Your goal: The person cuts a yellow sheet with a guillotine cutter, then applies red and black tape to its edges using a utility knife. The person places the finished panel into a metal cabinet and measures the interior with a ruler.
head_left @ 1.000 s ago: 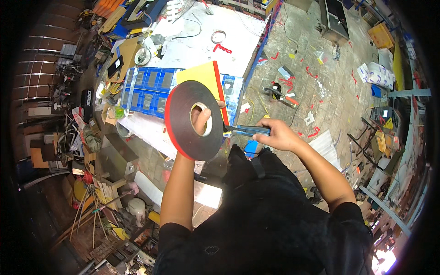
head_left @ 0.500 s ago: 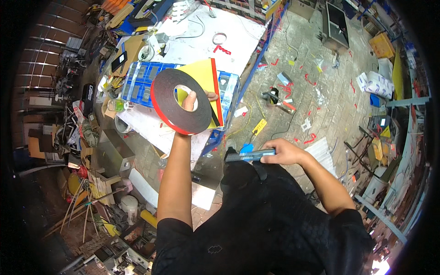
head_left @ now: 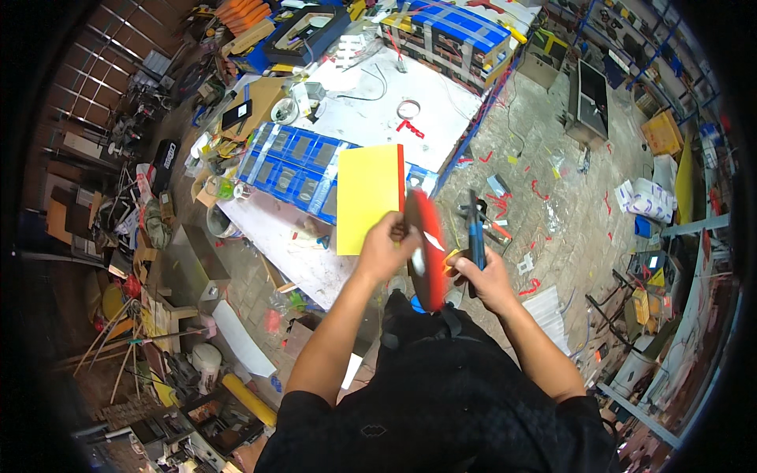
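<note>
My left hand (head_left: 386, 251) is closed, holding a yellow board (head_left: 364, 189) with a red strip along its right edge. A large roll of red-faced tape (head_left: 428, 256) is at its fingertips, turned nearly edge-on and smeared by motion. On the other side of the roll, my right hand (head_left: 490, 282) is closed round a blue-and-black tool (head_left: 476, 236) that looks like a utility knife, pointing up and away. A small yellow bit shows beside the right thumb; I cannot make out what it is.
Below my hands a blue taped battery pack (head_left: 288, 169) lies on a white table (head_left: 367, 118). A second pack (head_left: 449, 39), a tape ring (head_left: 408, 109) and red scraps (head_left: 410, 128) are farther back. Tools and scraps litter the floor at right; a metal box (head_left: 189, 268) stands left.
The roll has swung from face-on to edge-on and moved right and nearer. My right hand has lifted the tool from level to upright, close to the roll. The view has shifted.
</note>
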A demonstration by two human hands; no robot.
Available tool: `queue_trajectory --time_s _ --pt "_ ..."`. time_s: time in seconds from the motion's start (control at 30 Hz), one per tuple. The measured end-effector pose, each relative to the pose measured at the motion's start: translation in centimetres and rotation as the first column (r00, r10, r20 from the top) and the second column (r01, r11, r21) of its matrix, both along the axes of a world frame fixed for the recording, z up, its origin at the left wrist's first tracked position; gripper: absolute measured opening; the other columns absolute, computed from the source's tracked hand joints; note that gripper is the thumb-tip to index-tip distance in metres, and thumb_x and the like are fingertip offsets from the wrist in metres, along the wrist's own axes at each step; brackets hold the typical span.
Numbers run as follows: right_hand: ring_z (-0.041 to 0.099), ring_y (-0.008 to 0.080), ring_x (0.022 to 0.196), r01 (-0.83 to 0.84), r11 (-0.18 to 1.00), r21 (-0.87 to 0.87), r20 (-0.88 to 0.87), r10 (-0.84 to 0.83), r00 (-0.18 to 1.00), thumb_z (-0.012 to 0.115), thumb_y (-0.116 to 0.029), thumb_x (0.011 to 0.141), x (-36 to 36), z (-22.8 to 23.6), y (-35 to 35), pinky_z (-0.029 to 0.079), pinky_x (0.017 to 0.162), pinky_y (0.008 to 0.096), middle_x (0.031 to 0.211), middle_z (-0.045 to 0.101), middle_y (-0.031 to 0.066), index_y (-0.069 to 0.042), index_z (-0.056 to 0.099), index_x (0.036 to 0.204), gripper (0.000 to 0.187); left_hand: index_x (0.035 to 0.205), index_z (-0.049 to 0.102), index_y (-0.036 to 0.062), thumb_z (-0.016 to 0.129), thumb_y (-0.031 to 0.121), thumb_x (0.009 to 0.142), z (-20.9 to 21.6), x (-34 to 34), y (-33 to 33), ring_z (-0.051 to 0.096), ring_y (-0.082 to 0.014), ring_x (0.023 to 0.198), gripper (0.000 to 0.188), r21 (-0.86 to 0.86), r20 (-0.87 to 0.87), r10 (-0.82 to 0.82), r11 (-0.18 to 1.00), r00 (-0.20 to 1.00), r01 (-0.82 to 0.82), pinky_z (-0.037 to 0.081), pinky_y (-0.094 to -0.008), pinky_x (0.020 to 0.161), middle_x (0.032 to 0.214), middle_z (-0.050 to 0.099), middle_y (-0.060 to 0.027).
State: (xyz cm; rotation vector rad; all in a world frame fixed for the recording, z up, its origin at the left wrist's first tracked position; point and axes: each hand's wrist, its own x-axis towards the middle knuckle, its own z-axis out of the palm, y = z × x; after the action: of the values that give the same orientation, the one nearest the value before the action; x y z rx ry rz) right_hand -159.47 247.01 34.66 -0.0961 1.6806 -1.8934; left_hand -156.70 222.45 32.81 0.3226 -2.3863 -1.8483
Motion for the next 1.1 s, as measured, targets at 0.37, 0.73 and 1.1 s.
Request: queue_trajectory --time_s 0.37,0.73,1.1 --pt "0.076 0.0254 0.098 -0.045 0.950 -0.309 0.265 0.132 0.955 0.079 -0.055 0.087 0.8 6.3 0.5 0.063 0.088 0.0386 0.111 0.074 0.0182 0.009 0.057 0.134 0.082 0.113 0.068 0.0013 0.085 0.040 0.079 5.8 3.0 1.0 0.067 -0.0216 0.075 0.054 -0.516 0.014 -0.006 0.857 1.000 0.012 0.054 -0.0361 0.071 0.086 0.070 -0.0085" --pt "0.076 0.0316 0.093 0.195 0.892 -0.407 0.103 -0.167 0.981 0.089 -0.057 0.075 0.4 6.7 7.2 0.064 0.085 0.0453 0.107 0.074 0.0218 0.010 0.056 0.133 0.094 0.131 0.056 0.0078 0.067 0.035 0.104 -0.7 7.9 -4.2 0.066 -0.0177 0.084 0.040 0.553 0.639 0.134 0.605 0.758 -0.573 0.054 -0.0308 0.070 0.110 0.062 -0.0051" --pt "0.076 0.0309 0.093 0.233 0.897 -0.375 0.052 -0.231 0.972 0.090 -0.055 0.074 1.9 7.1 8.6 0.063 0.085 0.0449 0.105 0.074 0.0202 0.009 0.055 0.135 0.095 0.146 0.048 0.0035 0.051 0.009 0.102 -1.1 8.3 -13.7 0.066 -0.0206 0.114 0.044 0.255 0.095 0.335 0.902 0.938 -0.348 0.057 -0.0372 0.094 0.131 0.065 -0.0111"
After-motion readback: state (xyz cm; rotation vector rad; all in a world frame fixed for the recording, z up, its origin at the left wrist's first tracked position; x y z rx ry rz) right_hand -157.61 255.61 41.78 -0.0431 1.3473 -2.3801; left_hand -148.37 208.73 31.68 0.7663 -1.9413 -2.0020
